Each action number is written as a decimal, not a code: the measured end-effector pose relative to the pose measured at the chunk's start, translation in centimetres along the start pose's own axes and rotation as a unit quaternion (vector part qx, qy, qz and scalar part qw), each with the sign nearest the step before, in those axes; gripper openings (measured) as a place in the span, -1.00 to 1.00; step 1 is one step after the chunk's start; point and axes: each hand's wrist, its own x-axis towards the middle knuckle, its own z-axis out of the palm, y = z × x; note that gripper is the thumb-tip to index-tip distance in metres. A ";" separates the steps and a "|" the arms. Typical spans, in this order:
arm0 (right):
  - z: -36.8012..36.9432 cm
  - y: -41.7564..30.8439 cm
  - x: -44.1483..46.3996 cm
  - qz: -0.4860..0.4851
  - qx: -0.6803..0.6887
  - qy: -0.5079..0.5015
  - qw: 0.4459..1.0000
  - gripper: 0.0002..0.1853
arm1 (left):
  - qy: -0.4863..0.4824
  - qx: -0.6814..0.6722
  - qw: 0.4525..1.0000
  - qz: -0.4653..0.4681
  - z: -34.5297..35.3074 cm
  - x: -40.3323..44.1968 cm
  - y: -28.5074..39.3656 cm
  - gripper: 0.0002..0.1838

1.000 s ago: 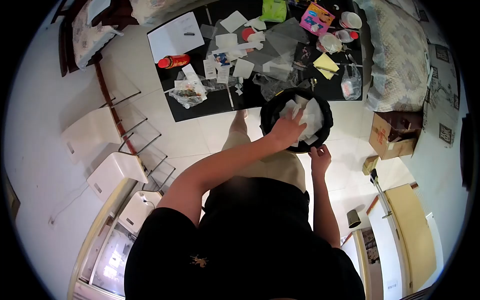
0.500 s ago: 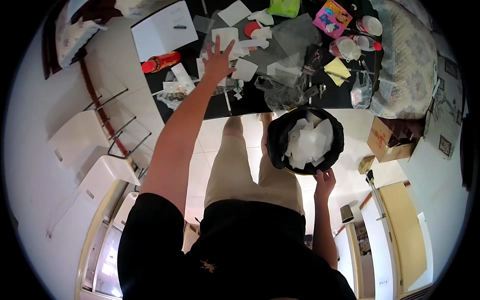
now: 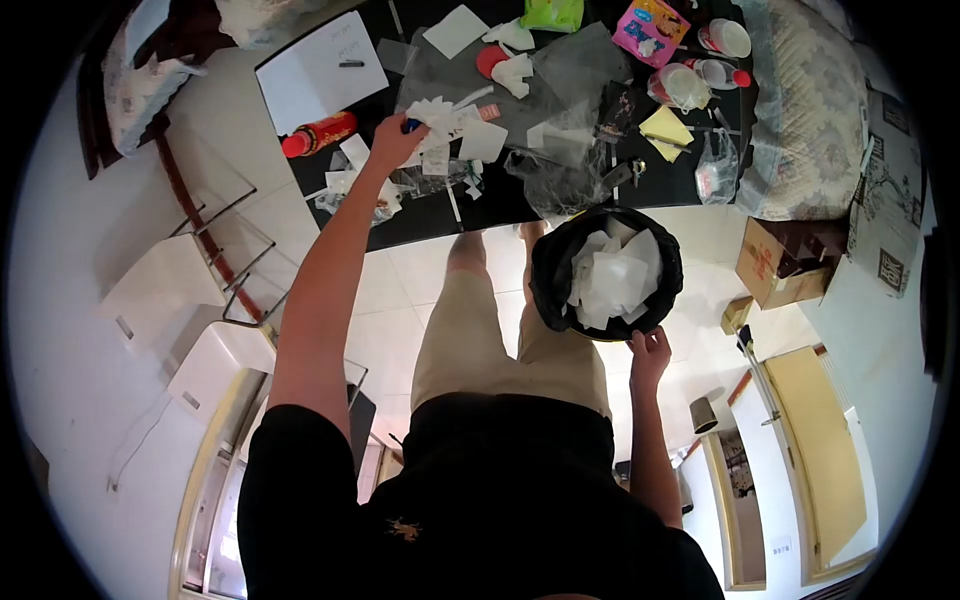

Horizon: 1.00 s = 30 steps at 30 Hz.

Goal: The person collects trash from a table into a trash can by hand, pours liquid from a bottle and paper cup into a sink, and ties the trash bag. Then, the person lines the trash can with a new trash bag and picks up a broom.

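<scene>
My left hand (image 3: 397, 142) is over the table with its fingers closed on crumpled white paper (image 3: 432, 111). A small blue thing shows by its fingertips, too small to name. Beside that hand lie more white paper pieces (image 3: 482, 141) and a clear plastic wrapper (image 3: 425, 181). My right hand (image 3: 650, 356) grips the near rim of a trash bin (image 3: 551, 298) with a black liner. Crumpled white paper (image 3: 614, 278) fills much of the bin, which is held off the table's front edge, above the floor.
On the black table (image 3: 500, 207) are a notebook (image 3: 322, 75) with a pen, a red bottle (image 3: 320, 133), a pink packet (image 3: 648, 32), several plastic cups (image 3: 725, 39) and yellow paper (image 3: 667, 128). A cardboard box (image 3: 775, 265) stands at right; white chairs (image 3: 165, 280) at left.
My left hand, spread open over the papers before, has closed on crumpled paper and drawn a little left. The right hand still holds the bin's rim.
</scene>
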 end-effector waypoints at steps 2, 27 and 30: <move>-0.3 0.6 0.1 -0.013 -0.010 -0.005 1.000 -0.76 | -0.024 -0.378 0.921 -0.094 -1.4 -3.3 3.0 -0.69; 0.0 0.4 0.4 -0.080 -0.044 -0.034 0.995 -0.85 | -0.140 0.182 0.925 0.302 10.6 -27.3 27.3 -0.01; -0.5 1.0 1.0 -0.078 -0.044 -0.060 0.994 -0.86 | -0.118 0.165 0.922 0.329 10.8 -27.2 26.0 -0.06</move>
